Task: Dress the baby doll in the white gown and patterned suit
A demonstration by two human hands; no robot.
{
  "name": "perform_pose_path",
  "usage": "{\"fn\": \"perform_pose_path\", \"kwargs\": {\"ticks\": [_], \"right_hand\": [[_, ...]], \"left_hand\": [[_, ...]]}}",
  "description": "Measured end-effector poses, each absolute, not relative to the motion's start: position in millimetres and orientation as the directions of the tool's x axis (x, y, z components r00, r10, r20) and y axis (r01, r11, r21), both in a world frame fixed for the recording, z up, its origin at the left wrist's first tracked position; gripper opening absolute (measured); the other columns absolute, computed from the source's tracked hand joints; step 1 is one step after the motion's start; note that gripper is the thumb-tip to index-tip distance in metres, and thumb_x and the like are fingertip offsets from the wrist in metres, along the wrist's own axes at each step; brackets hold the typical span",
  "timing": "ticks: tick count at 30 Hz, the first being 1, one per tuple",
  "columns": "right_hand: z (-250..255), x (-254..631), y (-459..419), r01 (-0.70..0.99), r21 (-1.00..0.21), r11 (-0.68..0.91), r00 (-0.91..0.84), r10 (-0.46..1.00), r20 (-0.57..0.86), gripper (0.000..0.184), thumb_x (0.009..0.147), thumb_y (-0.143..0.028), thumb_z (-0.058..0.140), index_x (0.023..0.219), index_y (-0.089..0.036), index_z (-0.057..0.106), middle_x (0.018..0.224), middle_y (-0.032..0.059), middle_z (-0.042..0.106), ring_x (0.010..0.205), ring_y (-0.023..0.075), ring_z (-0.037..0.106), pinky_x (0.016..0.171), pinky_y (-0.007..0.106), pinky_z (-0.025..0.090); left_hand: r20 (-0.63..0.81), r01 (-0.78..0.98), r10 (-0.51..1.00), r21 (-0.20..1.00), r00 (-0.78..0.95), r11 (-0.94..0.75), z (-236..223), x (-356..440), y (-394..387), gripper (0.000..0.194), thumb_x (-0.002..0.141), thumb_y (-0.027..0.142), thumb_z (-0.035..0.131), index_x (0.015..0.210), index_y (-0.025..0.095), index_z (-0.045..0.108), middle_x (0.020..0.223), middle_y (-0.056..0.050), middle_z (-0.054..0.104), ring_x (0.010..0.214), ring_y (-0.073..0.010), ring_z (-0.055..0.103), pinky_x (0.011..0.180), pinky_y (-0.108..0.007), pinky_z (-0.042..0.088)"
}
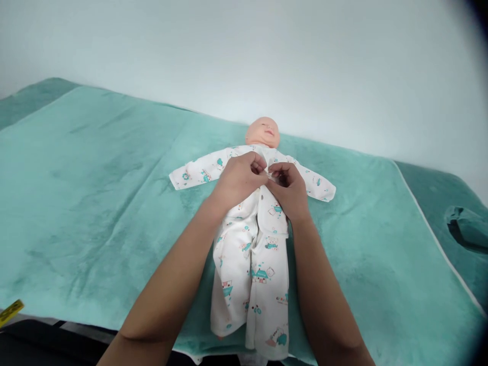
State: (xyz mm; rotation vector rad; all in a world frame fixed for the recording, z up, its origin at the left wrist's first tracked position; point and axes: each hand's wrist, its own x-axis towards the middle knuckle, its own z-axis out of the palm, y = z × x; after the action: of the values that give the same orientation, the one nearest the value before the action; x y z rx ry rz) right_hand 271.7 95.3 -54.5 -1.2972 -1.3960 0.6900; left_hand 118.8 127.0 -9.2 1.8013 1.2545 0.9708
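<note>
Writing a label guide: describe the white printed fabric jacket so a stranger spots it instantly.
On the teal plush cover lies a bald, pink plastic baby doll. The white printed fabric jacket covers its torso, under the left hand and right hand. Unlike the matching white trousers below, it has outstretched sleeves.

I can't read a single word, brand or number through my feed. The nearest thing to lettering that I see is on the doll's white trousers (232, 254): a line of tiny characters beneath a small printed motif (282, 298) on the leg at my right, too small for me to make out. The teal house print (260, 275) higher on that leg bears faint marks on it that I can't resolve into letters. At my far left edge, a yellow strip (11, 313) carries dark marks, tilted and cut off by the frame, illegible to me.
</note>
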Motion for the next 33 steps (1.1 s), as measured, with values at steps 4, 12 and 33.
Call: {"fn": "perform_pose_path", "kwargs": {"ticks": [4, 12, 33], "right_hand": [[-54, 272, 95, 0.326, -0.915, 0.236, 0.153, 0.942, 0.298, 0.023, 0.08, -0.03, 0.068, 0.101, -0.023, 0.062, 0.094, 0.0001, 0.06, 0.086, 0.0135, 0.054, 0.08, 0.028, 0.046], [-57, 271, 97, 0.298, -0.926, 0.233, 0.163, 0.943, 0.29, 0.023, 0.08, -0.031, 0.07, 0.1, -0.023, 0.062, 0.093, 0.0003, 0.061, 0.084, 0.0135, 0.054, 0.079, 0.028, 0.047], [-54, 267, 101, 0.38, -0.895, 0.234, 0.219, 0.917, 0.333, 0.013, 0.087, -0.033, 0.062, 0.094, -0.022, 0.061, 0.092, 0.0006, 0.06, 0.078, 0.013, 0.052, 0.076, 0.028, 0.047]], "left_hand": [[0.191, 0.451, 0.953, 0.847, 0.237, -0.282, -10, 120, 127, 0.016, 0.074, 0.016, 0.06, 0.088, 0.021, 0.067, 0.081, -0.002, 0.073, 0.077, -0.0173, 0.065, 0.073, -0.031, 0.051], [0.152, 0.391, 0.946, 0.883, 0.287, -0.261, -6, 116, 133, 0.021, 0.07, 0.013, 0.06, 0.089, 0.021, 0.064, 0.077, 0.0, 0.069, 0.071, -0.0163, 0.06, 0.066, -0.03, 0.047], [0.173, 0.189, 0.937, 0.953, 0.303, -0.237, -20, 110, 142, 0.009, 0.079, 0.022, 0.064, 0.088, 0.021, 0.063, 0.078, 0.001, 0.062, 0.07, -0.0119, 0.054, 0.068, -0.027, 0.044]]}}
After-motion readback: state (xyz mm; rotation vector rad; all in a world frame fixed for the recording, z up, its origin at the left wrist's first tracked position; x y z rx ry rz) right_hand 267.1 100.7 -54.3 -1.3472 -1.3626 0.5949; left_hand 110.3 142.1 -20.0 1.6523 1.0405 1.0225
